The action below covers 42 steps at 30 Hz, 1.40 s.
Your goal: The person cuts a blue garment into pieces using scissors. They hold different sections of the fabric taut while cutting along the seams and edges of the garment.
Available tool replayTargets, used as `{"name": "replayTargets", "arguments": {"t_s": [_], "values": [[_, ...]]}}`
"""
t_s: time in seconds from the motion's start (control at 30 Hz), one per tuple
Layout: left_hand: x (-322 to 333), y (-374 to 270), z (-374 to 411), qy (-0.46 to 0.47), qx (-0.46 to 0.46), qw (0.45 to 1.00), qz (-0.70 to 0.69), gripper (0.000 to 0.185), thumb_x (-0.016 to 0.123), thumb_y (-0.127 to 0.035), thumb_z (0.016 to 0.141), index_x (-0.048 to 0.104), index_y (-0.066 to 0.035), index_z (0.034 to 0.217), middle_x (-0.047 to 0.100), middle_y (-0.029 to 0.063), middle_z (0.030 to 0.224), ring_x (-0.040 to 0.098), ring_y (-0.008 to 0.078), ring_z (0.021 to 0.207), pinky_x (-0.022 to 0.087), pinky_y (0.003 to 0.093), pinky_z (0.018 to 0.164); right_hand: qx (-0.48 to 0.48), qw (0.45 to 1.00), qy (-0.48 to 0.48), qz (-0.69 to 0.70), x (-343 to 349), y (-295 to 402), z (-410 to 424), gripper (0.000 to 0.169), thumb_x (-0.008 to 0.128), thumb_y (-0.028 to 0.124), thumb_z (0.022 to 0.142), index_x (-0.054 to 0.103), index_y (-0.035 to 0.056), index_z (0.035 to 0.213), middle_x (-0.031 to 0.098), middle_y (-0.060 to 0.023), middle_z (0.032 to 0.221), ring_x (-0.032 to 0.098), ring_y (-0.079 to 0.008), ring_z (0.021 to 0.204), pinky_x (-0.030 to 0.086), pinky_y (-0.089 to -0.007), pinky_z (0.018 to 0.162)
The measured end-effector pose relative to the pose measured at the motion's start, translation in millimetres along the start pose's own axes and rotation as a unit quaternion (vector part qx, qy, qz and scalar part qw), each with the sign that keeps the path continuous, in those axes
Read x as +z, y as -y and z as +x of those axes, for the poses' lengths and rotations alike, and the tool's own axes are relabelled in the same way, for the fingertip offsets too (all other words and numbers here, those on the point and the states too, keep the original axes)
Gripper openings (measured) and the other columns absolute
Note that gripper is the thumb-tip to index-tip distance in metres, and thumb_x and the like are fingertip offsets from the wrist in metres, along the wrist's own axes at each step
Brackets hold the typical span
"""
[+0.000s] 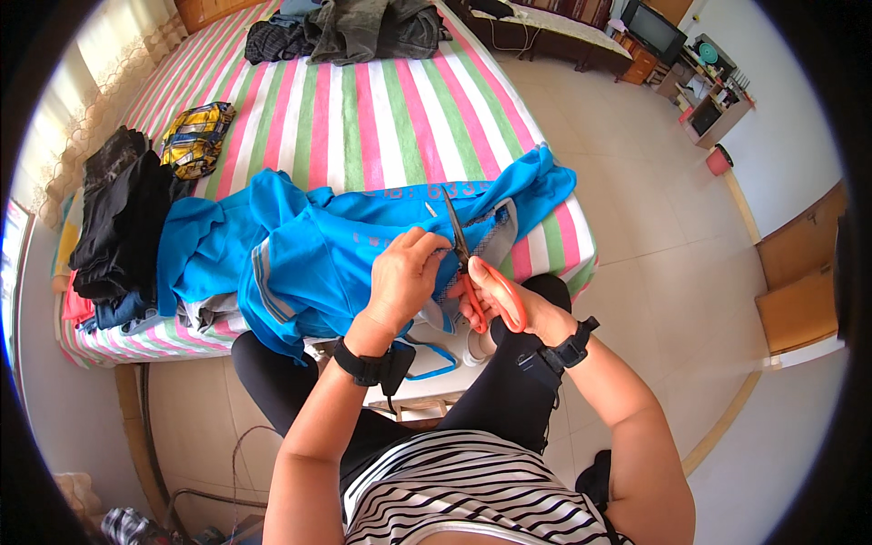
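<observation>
A bright blue garment (320,245) with grey-and-white striped trim is spread over the near edge of the bed and across my lap. My left hand (405,272) pinches the cloth near a dark stitched seam. In my right hand (507,300) are scissors (463,252) with orange handles, the thumb in one loop and fingers about the other. Their dark blades point up and away over the blue cloth, close to my left fingertips. Whether the blades touch the cloth I cannot tell. A grey lining (505,235) shows beside the seam to the right.
The bed (368,122) has a pink, green and white striped sheet. Dark folded clothes (119,225) are stacked at its left, beside a yellow plaid cloth (197,139). Grey clothes (371,30) lie at the far end. A pink bin (719,161) stands on the tiled floor.
</observation>
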<state>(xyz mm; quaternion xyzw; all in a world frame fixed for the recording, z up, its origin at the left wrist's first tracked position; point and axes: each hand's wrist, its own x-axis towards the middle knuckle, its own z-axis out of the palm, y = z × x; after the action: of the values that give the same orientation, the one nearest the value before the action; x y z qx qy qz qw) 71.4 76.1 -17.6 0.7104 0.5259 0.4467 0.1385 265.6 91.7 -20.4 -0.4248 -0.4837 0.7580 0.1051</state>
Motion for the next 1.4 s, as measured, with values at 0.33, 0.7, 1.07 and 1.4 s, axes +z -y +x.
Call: {"name": "replayTargets", "arguments": {"t_s": [0.33,0.7,1.07,1.4], "values": [[0,6,-9,0.000,0.006,1.000,0.009,0.010,0.061,-0.005,0.080,0.064,-0.010,0.087,0.056,0.0083,0.079,0.057,0.0303,0.077,0.046,0.0388,0.066,-0.033,0.999,-0.008,0.014,-2,2,-12,0.075,0.029,0.071,0.088,0.054,0.0010,0.100,0.048,-0.0014,0.066,0.051,-0.0123,0.060,0.043,-0.0265,0.055],[-10,10,-7,-0.032,-0.068,0.996,-0.045,0.008,0.060,-0.004,0.083,0.064,-0.005,0.090,0.058,0.0115,0.082,0.059,0.0308,0.076,0.047,0.0347,0.065,-0.037,0.992,-0.088,0.077,14,-8,-18,0.057,0.046,0.056,0.092,0.052,0.0006,0.082,0.035,0.0025,0.051,0.035,-0.0076,0.037,0.031,-0.0227,0.036],[-9,7,-15,0.041,-0.089,0.988,-0.120,0.009,0.063,-0.003,0.081,0.064,-0.003,0.091,0.061,0.0097,0.083,0.060,0.0236,0.075,0.047,0.0304,0.067,-0.016,0.994,-0.078,0.079,23,-11,-14,0.062,0.042,0.062,0.090,0.053,0.0012,0.088,0.037,0.0019,0.054,0.037,-0.0088,0.040,0.037,-0.0257,0.042],[-13,12,-22,-0.024,-0.134,0.986,-0.097,0.008,0.062,-0.007,0.082,0.065,-0.006,0.090,0.061,0.0090,0.078,0.058,0.0212,0.068,0.046,0.0308,0.062,-0.221,0.959,-0.129,0.124,-6,17,-24,0.061,0.033,0.061,0.094,0.052,0.0033,0.089,0.034,0.0041,0.053,0.033,-0.0072,0.041,0.032,-0.0237,0.041]]}}
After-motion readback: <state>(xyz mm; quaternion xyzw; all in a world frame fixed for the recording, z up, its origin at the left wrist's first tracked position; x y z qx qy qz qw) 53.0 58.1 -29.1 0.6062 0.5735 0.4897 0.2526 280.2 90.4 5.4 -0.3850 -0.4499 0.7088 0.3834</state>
